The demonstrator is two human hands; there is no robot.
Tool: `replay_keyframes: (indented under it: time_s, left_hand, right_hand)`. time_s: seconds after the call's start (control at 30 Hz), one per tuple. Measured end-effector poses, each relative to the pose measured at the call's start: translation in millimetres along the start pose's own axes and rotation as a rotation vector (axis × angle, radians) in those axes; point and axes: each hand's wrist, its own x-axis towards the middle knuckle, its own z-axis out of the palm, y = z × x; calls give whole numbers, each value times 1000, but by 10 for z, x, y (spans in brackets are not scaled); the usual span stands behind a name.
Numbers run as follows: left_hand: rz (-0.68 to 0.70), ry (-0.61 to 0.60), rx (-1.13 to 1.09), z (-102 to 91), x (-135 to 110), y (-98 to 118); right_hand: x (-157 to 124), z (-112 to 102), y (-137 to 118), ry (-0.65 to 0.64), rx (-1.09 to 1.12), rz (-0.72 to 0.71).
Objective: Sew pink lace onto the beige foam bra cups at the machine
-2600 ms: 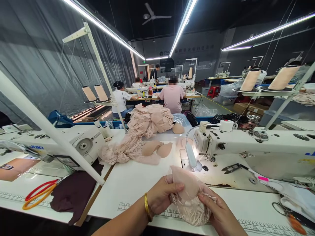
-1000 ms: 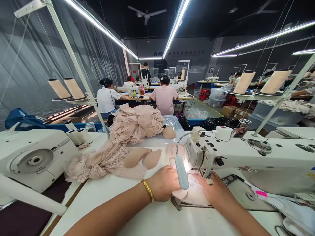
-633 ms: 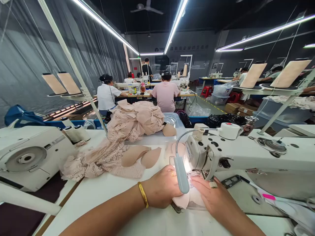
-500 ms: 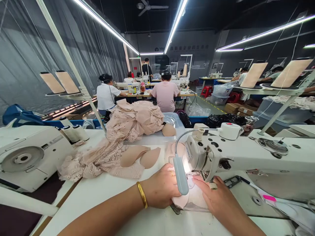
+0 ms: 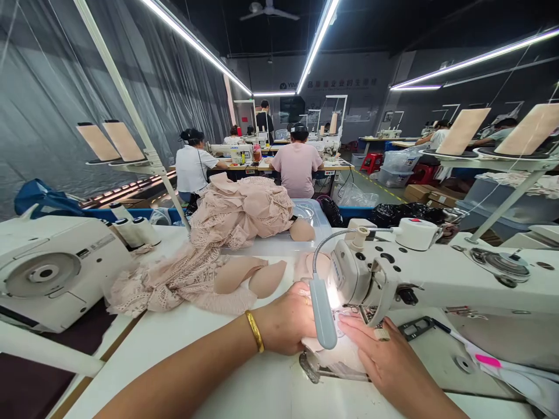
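Note:
Thin beige fabric [image 5: 343, 356] lies on the sewing machine bed beneath the needle area of a white sewing machine [image 5: 441, 262]. My left hand [image 5: 286, 320] is closed on the fabric's left side, its fingertips hidden behind a grey gooseneck lamp [image 5: 323, 314]. On the right side, my right hand [image 5: 388, 355] lies on the fabric with fingers stretched toward the needle area. The presser foot and needle are mostly covered by the machine head and lamp.
A heap of beige lace fabric [image 5: 244, 206] rests on a clear plastic bin [image 5: 323, 218]. Loose beige cups [image 5: 267, 279] lie left of my hands. Another machine [image 5: 48, 273] stands at far left. Clippers with a pink mark [image 5: 487, 361] lie at right. Co-workers sit ahead.
The fabric's near edge has shifted away from me and turned, showing more of the metal piece at the bed's edge. Both hands stay on the fabric. The camera view has shifted slightly.

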Motion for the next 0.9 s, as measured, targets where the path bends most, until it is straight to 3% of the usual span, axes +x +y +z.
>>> replay_keyframes:
  time_s: [0.47,0.7,0.9]
  left_hand:
    - [-38,8,32,12,19,18]
    - [-59,-18,82,19,15,28]
    - [-73,6,-3,95,-16,-5]
  right_hand:
    - [6,-29,-11,-34,83,23]
    - [-52,-49,-112,218,155,119]
    - [-10,-47,-89,211,176,149]
